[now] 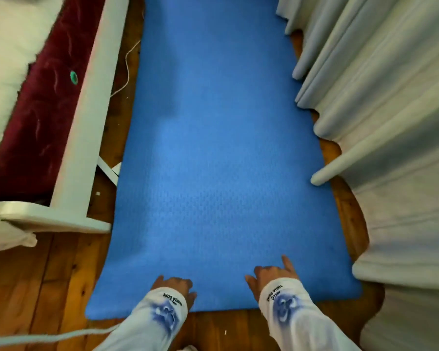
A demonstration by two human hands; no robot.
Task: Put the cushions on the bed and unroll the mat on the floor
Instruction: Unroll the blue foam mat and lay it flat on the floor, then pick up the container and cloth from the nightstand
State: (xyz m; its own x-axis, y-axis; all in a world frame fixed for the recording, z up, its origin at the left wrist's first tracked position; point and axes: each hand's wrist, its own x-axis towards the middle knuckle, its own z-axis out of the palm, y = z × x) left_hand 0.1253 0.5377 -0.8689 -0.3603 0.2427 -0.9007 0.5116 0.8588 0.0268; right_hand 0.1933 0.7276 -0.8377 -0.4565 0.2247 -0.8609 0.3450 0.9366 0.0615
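The blue mat (221, 148) lies flat and unrolled on the wooden floor, running away from me between the bed and the curtains. My left hand (175, 287) rests on the mat's near edge, left of centre, fingers curled down, holding nothing. My right hand (271, 274) presses on the mat near the same edge, fingers spread, one finger stretched forward. Both arms wear white sleeves with blue prints. The bed (86, 127) with a white frame stands at the left, with a dark red cover (41, 110) and white bedding (8, 59). No cushions can be made out.
Pale curtains (390, 122) hang along the right side, their folds overlapping the mat's right edge. A thin white cable (127, 69) lies on the floor between bed and mat. A white cord (48, 338) crosses the wooden floor (48, 274) at bottom left.
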